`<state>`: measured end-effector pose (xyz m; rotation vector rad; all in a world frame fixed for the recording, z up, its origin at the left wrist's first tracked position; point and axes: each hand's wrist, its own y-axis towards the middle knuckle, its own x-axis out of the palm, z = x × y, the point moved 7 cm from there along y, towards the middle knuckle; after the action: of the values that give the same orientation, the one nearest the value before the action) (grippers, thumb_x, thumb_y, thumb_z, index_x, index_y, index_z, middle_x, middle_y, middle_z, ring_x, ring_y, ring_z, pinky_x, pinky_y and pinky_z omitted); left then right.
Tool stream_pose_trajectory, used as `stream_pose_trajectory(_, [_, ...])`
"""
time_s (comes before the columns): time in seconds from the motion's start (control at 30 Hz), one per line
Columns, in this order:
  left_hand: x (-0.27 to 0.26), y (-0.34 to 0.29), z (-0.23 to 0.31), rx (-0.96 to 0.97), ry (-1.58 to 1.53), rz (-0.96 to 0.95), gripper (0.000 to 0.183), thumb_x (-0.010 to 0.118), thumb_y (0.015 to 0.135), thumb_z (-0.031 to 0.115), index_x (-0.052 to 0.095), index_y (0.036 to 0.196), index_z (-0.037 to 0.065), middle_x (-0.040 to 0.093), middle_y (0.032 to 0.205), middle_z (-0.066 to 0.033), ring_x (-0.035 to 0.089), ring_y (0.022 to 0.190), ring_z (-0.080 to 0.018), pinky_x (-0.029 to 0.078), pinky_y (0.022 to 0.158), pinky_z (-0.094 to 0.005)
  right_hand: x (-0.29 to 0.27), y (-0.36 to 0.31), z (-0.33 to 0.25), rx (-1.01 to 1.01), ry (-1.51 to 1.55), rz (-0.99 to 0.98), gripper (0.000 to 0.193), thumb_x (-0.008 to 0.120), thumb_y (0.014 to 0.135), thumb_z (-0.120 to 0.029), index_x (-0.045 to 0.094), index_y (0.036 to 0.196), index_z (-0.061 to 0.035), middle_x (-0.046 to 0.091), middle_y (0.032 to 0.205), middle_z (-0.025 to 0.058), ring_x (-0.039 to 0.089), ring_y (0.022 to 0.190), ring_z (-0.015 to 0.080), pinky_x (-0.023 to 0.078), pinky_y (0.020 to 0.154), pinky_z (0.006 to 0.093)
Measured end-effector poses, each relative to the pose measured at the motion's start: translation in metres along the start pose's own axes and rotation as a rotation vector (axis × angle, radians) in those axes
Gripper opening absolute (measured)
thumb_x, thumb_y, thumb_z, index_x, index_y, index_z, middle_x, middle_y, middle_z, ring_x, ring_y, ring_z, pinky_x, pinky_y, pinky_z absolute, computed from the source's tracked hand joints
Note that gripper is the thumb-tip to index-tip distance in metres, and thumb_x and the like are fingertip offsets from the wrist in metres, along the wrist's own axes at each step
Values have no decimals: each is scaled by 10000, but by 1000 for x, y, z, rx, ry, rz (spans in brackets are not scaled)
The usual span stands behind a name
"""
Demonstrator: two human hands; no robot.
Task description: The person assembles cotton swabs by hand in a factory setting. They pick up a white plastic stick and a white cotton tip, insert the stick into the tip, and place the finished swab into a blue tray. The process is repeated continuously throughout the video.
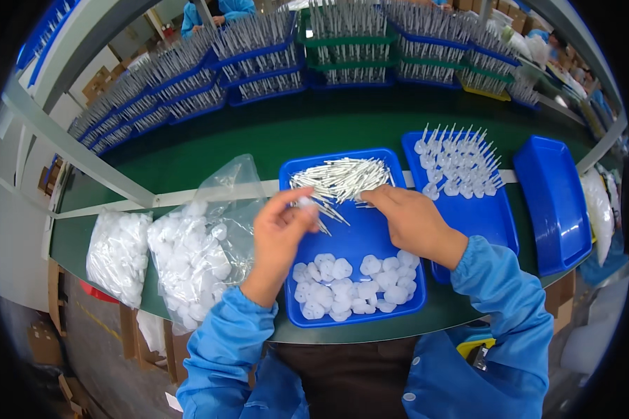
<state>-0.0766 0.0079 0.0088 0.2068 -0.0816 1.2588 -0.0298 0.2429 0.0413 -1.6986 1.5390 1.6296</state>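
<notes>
My left hand (279,227) is raised over the left side of a blue tray (349,241), thumb and fingers closed on a small white translucent plastic piece (305,202). A thin silver-white rod shows just below those fingers; whether it is joined to the piece I cannot tell. My right hand (418,222) reaches to the near right edge of a pile of thin rods (342,178) at the tray's far end. Its fingertips are pinched together, and what is between them is hidden. Many round white plastic pieces (339,286) lie loose at the tray's near end.
To the right, a second blue tray (479,220) holds rods standing in white bases (461,164). Beyond it is another blue tray (555,202). Clear bags of white pieces (196,258) lie at left. Stacked trays of upright rods (258,66) line the back.
</notes>
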Motion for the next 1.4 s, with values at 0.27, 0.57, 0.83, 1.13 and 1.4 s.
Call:
stream_pose_trajectory(0.27, [5,35,-8,-9,-220,181,432,709,1070,75,642,1487,-13,735,1197,-92,728,1015,-136,652,927,-329,55,39,-32,-78,-217,-59,156,768,853,-149,702,975,-77,728,915,92,746,894,303,582,782,460])
stream_pose_trajectory(0.57, [-7,22,-18,-51,-186,135,423,726,1042,-3,657,1459,-23,760,1244,-115,733,1104,-152,637,965,-326,26,46,-12,106,59,-77,121,790,841,-107,725,938,-76,717,878,82,751,861,283,569,792,426])
stream_pose_trajectory(0.83, [13,12,-19,-80,-184,16,377,722,1027,-83,669,1397,-35,773,1270,-140,750,1188,-183,623,1013,-298,3,28,-31,123,305,245,245,892,829,-59,807,1056,-94,723,794,46,677,672,243,514,703,380])
stream_pose_trajectory(1.13, [13,11,-18,-76,-118,18,374,705,1041,-75,678,1412,-39,768,1330,-141,738,1189,-159,623,958,-269,10,18,-26,255,377,180,226,869,852,-55,812,1070,-71,673,682,34,653,600,232,496,630,371])
stream_pose_trajectory(1.4, [14,12,-12,72,187,-18,360,684,1047,-64,717,1402,-14,755,1394,-163,737,1069,-119,601,850,-239,9,18,-26,238,354,199,166,824,892,-34,799,1056,-42,691,697,62,670,612,259,522,637,399])
